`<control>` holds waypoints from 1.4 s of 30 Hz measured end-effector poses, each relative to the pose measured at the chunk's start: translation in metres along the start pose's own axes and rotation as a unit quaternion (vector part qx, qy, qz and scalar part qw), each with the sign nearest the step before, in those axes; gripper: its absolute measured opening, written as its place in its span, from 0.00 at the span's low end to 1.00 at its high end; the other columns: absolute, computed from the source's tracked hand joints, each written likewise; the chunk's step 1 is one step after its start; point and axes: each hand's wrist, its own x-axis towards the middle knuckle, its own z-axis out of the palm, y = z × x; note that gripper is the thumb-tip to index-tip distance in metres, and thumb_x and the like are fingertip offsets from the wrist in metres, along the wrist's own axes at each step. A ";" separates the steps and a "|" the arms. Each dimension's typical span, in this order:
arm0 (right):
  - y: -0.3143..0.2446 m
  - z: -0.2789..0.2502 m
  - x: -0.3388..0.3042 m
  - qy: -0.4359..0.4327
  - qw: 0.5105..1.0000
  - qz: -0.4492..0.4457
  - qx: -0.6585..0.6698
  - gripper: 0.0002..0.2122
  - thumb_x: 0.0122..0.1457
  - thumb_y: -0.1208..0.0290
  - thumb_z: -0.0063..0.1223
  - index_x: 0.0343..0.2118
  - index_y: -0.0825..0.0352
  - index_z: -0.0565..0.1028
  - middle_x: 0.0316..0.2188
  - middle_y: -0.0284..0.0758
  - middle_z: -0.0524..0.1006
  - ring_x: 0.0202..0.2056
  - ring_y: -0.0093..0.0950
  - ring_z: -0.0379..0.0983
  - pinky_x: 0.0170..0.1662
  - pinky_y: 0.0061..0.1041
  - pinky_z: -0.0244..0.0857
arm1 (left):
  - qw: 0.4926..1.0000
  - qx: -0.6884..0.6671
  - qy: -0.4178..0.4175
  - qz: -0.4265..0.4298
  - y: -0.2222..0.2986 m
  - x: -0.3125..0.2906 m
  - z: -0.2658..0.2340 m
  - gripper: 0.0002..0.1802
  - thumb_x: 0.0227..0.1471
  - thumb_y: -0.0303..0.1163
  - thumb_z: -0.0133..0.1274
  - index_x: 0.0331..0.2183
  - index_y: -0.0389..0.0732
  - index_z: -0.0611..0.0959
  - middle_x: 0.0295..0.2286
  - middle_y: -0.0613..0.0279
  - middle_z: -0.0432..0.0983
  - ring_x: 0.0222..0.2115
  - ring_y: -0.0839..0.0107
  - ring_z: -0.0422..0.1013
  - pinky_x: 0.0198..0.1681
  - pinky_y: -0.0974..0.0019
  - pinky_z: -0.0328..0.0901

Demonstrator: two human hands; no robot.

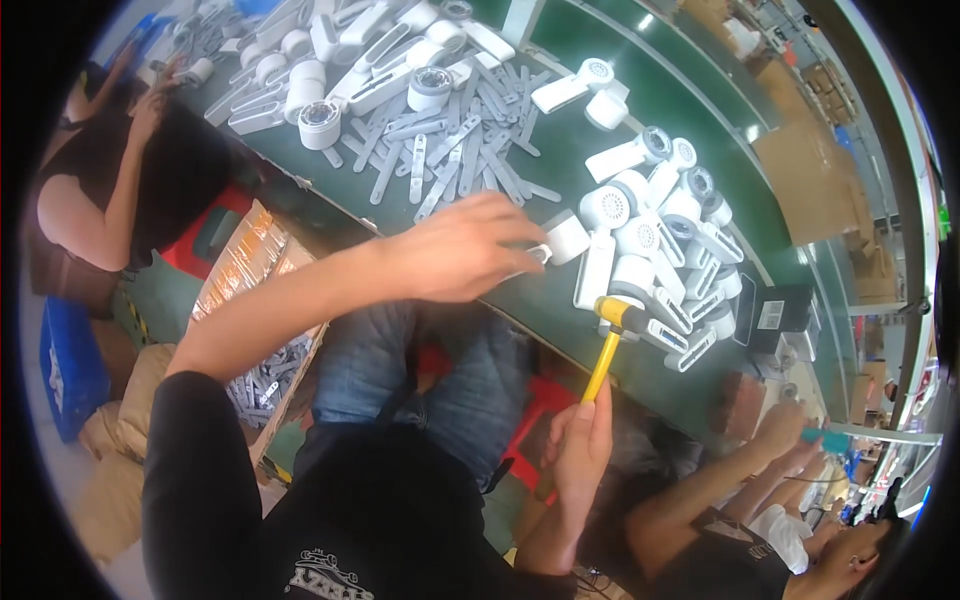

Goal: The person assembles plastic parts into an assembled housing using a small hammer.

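My left hand (455, 248) is over the table's near edge, its fingers pinched on a white plastic part with a round head (567, 238). The fingers hide much of that part. My right hand (582, 440) grips the yellow handle of a mallet (607, 350), held upright. The mallet's yellow-and-black head overlaps the near side of a cluster of white round-headed handle parts (637, 236). Left of this cluster lies a loose pile of flat grey plastic strips (465, 140).
More white parts (380, 50) are heaped at the far left of the green table (670, 75). A carton of grey pieces (265, 385) stands left of my legs. A black box (785, 310) sits at right. One person works at left; another at right holds a teal tool (825, 440).
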 end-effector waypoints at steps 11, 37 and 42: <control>-0.048 0.045 0.013 -0.014 0.992 -0.085 -0.088 0.26 0.75 0.71 0.37 0.74 0.68 0.56 0.19 0.31 0.70 0.19 0.17 0.65 0.23 0.21 0.61 | 0.981 0.013 0.168 -0.097 0.006 -0.053 0.034 0.14 0.52 0.30 0.68 0.42 0.40 0.89 0.38 0.59 0.85 0.36 0.56 0.80 0.48 0.54 0.76; -0.011 0.053 0.043 -0.063 0.941 -0.167 -0.286 0.24 0.75 0.67 0.42 0.72 0.64 0.61 0.20 0.37 0.74 0.20 0.25 0.71 0.24 0.31 0.64 | 0.928 -0.068 0.253 -0.264 0.025 -0.059 0.054 0.23 0.48 0.30 0.71 0.47 0.45 0.85 0.39 0.66 0.86 0.37 0.67 0.80 0.48 0.59 0.60; -0.013 0.046 0.072 0.001 0.986 -0.161 -0.034 0.25 0.76 0.68 0.37 0.73 0.68 0.58 0.17 0.27 0.68 0.15 0.15 0.61 0.19 0.18 0.57 | 0.911 0.028 0.348 -0.222 0.041 -0.095 -0.018 0.17 0.46 0.26 0.73 0.41 0.45 0.89 0.40 0.62 0.87 0.37 0.64 0.81 0.40 0.61 0.68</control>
